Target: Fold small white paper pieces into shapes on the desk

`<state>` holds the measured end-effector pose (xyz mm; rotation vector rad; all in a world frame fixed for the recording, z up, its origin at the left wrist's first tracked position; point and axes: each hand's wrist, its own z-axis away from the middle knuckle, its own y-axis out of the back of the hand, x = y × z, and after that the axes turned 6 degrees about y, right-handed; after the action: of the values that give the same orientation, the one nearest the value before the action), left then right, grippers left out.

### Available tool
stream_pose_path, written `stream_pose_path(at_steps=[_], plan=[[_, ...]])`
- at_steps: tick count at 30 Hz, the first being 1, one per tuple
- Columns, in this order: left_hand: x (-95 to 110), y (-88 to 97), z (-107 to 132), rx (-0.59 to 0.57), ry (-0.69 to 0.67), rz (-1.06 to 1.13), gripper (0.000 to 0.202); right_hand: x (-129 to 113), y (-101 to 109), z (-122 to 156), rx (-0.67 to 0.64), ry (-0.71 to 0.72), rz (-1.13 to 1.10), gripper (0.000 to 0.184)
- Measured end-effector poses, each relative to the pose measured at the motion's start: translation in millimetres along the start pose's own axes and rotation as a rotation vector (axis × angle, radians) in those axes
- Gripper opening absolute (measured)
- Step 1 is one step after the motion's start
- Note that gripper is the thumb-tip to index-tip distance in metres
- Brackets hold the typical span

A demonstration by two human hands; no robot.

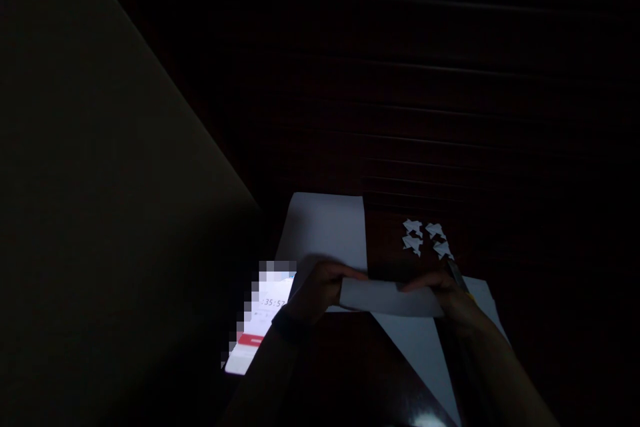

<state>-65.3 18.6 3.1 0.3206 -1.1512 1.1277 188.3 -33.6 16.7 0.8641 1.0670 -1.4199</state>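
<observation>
A strip of white paper (385,298), apparently folded, is stretched between my two hands above the dark table. At its left end my left hand (325,287) pinches it, a dark band around that wrist. My right hand (447,293) grips the other end, with a finger lying along the upper edge. Under and behind the strip lies a large white sheet (330,230). A pointed piece of white paper (420,347) rests on the table below the strip.
Several small folded paper figures (413,245) sit at the back right. A lit screen (250,347) glows beside my left forearm. Past my right hand are more white paper (487,297) and a partly hidden long tool (456,273) with some yellow. A pale wall (100,180) rises at left.
</observation>
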Motion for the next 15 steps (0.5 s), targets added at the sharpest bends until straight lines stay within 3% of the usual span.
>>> stream_pose_path(at_steps=[2,5,8,11,13,15], plan=[[3.8,-8.0,0.0,0.035,-0.042,0.168,0.037,2.4,-5.0,-2.2,0.099,0.058,-0.038,0.015],[8.8,-23.9,0.2,0.009,-0.033,0.252,0.038,11.5,-17.5,-4.1,0.299,0.202,-0.056,0.017],[6.9,-34.6,-2.1,0.002,-0.057,0.219,0.035,20.7,-31.5,-0.9,0.331,0.325,0.149,0.023],[1.0,-35.3,-7.3,0.125,-0.120,0.137,0.032,17.7,-38.5,7.2,0.124,0.403,0.348,0.026],[-0.6,-32.2,-10.7,0.237,-0.164,0.075,0.033,6.5,-36.0,13.0,-0.107,0.343,0.354,0.029],[0.6,-29.6,-12.3,0.272,-0.194,0.016,0.033,-8.7,-28.8,17.8,-0.267,0.229,0.243,0.049]])
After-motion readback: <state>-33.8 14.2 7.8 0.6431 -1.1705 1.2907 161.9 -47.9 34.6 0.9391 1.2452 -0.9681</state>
